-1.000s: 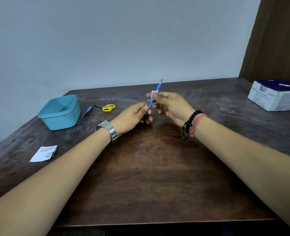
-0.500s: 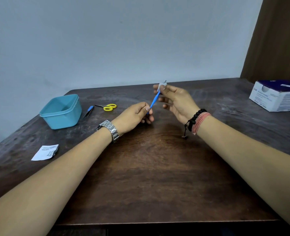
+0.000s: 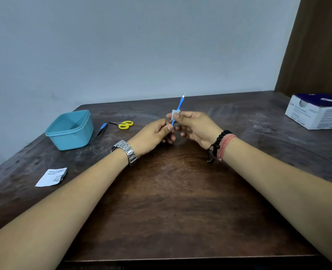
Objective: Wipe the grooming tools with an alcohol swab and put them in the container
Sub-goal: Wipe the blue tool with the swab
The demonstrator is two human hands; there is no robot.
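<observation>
Three grooming tools are in sight and, as far as the view shows, none has reached the container point(image 3: 69, 130), so you are early in the job. Starting left of it, a torn white wrapper point(image 3: 51, 177) lies nearer you on the table point(image 3: 171, 201), probably the swab's packet. The teal container itself sits open with nothing visible inside. Just right of the container a blue-handled tweezer-like tool point(image 3: 102, 129) rests on the wood, and right of that again the yellow-handled scissors point(image 3: 123, 124); both look untouched and are left to wipe. Further right of the container, your left hand point(image 3: 154, 134) has its fingers curled, pinching the lower end of the thin blue tool point(image 3: 179, 106), which stands tilted above the table. Your right hand point(image 3: 193, 125) pinches the white alcohol swab point(image 3: 175, 114) around the tool's shaft, near its lower half, so the wipe looks mid-stroke. Far right of the container, a white and blue box point(image 3: 317, 112) sits at the table's edge. Once this tool is clean, it goes in the container; then two more follow.
</observation>
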